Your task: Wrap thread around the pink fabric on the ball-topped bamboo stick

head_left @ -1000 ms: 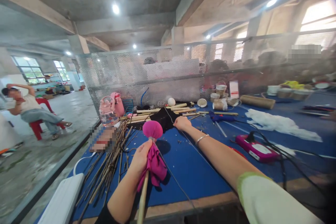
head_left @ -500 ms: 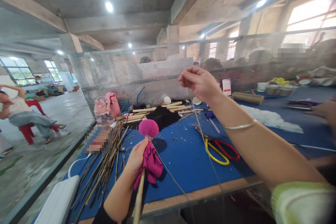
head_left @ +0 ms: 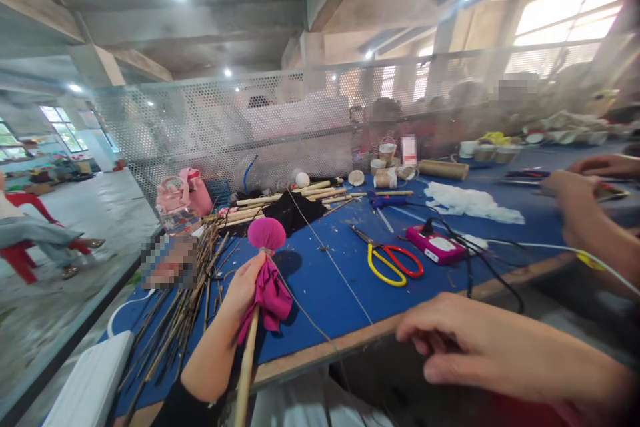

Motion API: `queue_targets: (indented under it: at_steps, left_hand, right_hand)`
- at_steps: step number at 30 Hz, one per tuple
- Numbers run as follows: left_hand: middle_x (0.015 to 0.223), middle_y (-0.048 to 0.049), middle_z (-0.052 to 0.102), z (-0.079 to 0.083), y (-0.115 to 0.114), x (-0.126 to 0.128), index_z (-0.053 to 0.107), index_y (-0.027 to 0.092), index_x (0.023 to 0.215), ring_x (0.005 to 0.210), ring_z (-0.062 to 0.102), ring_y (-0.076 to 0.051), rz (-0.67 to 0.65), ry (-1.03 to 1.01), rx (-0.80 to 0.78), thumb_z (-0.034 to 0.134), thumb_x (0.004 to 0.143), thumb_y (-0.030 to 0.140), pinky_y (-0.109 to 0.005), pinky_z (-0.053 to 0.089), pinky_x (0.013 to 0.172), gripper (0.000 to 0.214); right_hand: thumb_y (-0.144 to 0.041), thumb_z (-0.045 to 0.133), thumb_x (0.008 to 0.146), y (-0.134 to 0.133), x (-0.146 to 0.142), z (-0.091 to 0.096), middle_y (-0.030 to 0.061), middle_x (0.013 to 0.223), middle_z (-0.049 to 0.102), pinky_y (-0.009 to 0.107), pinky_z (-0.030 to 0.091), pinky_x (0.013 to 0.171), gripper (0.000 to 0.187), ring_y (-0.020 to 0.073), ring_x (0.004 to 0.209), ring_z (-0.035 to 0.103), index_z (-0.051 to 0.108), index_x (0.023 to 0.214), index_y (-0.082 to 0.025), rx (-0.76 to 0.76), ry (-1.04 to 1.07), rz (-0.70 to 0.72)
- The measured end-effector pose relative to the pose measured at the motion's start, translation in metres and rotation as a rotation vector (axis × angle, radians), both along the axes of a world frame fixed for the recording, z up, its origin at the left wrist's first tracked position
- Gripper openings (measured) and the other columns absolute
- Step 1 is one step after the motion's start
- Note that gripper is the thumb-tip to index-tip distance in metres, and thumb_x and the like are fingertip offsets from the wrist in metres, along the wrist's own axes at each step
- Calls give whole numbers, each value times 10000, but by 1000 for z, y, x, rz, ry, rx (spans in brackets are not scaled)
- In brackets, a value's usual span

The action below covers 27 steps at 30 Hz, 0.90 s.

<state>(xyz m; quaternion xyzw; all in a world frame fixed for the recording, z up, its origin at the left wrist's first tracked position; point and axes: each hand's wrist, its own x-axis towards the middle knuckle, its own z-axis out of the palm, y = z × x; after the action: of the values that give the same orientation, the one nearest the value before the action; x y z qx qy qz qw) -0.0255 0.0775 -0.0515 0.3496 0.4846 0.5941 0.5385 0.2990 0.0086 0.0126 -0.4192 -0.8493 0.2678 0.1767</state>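
Observation:
My left hand is closed round a wooden stick and the cloth gathered at its top. Magenta cloth is drawn over a rounded ball shape at the upper end, and its loose folds hang below the bound neck. From that neck a thin string slopes down over the table's front edge. Another length of string crosses the blue tabletop. Low at the right, my right hand is in front of the table edge, its fingers loosely bent and the thumb apart, with nothing visible in it.
Scissors with yellow and red handles lie mid-table, beside a pink power box with cables. Thin twigs and a white power strip are at left. A perforated metal screen stands behind. A co-worker's hands show at right.
My right hand has come down from its raised place above the table to the lower right, its pinch loosened. My left hand still holds the stick. The view has turned to the right.

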Motion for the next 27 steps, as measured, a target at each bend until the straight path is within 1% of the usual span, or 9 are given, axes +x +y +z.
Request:
queue_targets:
  at_steps: [2,5,8,10,13,15,18,22,27]
  left_hand:
    - [643,-3,625,5,-4,4,655,129,801,550,539,-105,-21,28,18,729,581,533,-220,424,560,466]
    - [600,17,587,17,-11,15,627,141,719,510,483,-88,-89,123,91,704,615,537,-208,381,520,417]
    - [652,4,607,32,-21,29,654,148,778,568,493,-108,-174,344,197,643,717,475,-217,383,565,332]
    - [734,-10,641,39,-29,34,671,162,897,652,529,-135,-170,575,285,574,790,428,-230,400,639,302]
    - [740,-7,653,45,-42,34,664,180,951,666,539,-147,-51,825,345,540,820,384,-229,387,647,272]
    - [679,1,638,44,-52,29,658,183,918,607,521,-141,30,879,351,555,811,377,-227,371,604,245]
    - [631,5,621,38,-68,24,636,174,892,556,510,-135,41,820,317,549,818,382,-230,375,581,237]
    - [702,1,626,28,-87,34,591,159,1000,596,538,-118,-107,505,212,556,820,405,-228,423,610,307]
    - [749,19,626,29,-105,56,537,180,997,596,547,-74,-57,29,192,686,726,374,-174,433,569,365]
  right_hand:
    - [-278,606,742,16,-8,-6,21,735,665,224,441,570,148,135,634,591,682,846,-204,-209,21,103]
    - [-378,593,777,50,-36,-18,47,841,636,273,454,697,294,145,746,578,592,969,-156,-354,328,71]
    - [-400,660,724,77,-78,-28,94,1093,582,324,433,848,553,157,944,567,447,1183,-176,-546,670,115]
    - [-331,725,654,85,-105,-34,76,1085,581,308,410,887,641,145,973,556,420,1199,-186,-636,778,239]
    - [-184,739,567,74,-131,-43,-24,783,610,248,443,691,679,105,690,565,410,1161,-192,-818,724,433]
    - [-158,700,595,56,-133,-50,-100,571,499,191,360,504,552,63,476,430,441,1081,-192,-803,641,336]
    - [-284,623,735,28,-118,-58,-102,507,349,182,234,427,199,42,432,278,503,841,-166,-575,708,37]
    - [-470,583,784,9,-91,-64,-81,511,312,206,172,411,330,41,430,230,510,728,-153,-456,933,-113]
    - [-484,646,734,1,-77,-65,-79,480,310,224,143,408,348,44,414,219,540,719,-153,-443,985,-134]
